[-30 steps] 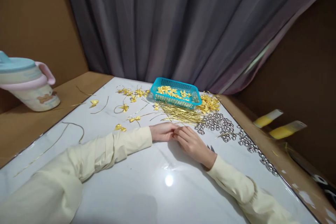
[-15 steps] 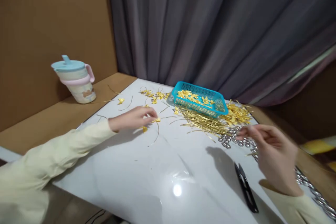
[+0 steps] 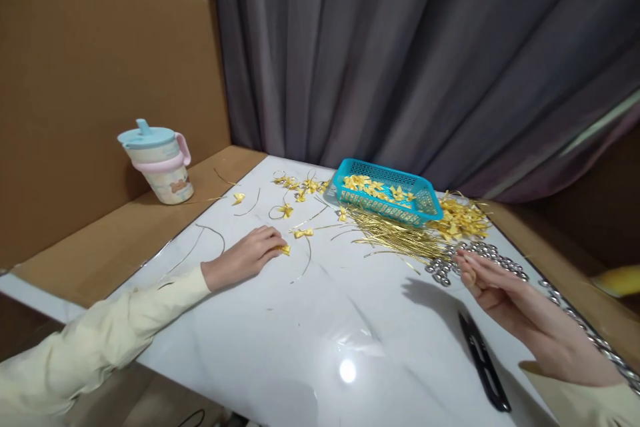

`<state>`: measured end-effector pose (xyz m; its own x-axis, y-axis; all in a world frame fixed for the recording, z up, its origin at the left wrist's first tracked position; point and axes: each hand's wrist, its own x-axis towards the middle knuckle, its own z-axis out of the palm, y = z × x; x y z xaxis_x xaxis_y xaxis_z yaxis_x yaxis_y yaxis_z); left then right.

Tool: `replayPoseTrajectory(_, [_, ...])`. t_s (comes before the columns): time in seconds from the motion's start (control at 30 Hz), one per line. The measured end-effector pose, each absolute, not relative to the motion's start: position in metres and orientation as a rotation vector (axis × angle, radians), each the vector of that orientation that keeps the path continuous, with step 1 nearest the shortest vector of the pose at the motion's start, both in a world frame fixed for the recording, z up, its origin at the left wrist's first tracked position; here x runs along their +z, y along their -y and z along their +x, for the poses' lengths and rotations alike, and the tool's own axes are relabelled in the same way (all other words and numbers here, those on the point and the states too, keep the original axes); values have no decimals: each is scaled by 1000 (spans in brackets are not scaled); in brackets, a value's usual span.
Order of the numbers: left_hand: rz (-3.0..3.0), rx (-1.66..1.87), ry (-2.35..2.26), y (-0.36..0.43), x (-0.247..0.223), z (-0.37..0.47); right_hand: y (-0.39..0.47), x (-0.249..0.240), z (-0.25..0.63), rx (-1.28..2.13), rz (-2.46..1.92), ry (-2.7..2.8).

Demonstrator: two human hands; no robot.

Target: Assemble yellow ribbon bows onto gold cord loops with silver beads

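Nearer the left edge of the table (image 3: pixel 300 353), the left hand (image 3: pixel 247 256) pinched a bow (image 3: pixel 285 250), seemingly light and soft, best taken by its middle. The right hand (image 3: pixel 507 300) had fingers together; what they held, I could not tell.

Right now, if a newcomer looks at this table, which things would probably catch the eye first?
Probably the bright turquoise plastic basket with yellow ribbon bows inside, at the far side of the white marbled table. Then the left hand, at a small yellow bow, and the right hand, raised near shiny silver round beads. A pale blue-lidded cup stands at the left of the picture.
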<state>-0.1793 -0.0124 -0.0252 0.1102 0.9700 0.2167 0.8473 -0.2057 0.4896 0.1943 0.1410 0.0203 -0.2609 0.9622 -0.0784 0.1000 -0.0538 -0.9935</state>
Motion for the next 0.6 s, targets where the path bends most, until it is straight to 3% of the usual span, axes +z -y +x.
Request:
replayPoseTrajectory(0.13, [1919, 741, -1844, 13, -23, -175, -131, 21, 184, 1696, -1256, 1185])
replayPoseTrajectory(0.33, [1907, 851, -1599, 17, -15, -149, -97, 19, 129, 1937, -1197, 1663])
replayPoseTrajectory(0.6, [1724, 1160, -1468, 37, -6, -127, -64, 17, 57, 1892, -796, 2031])
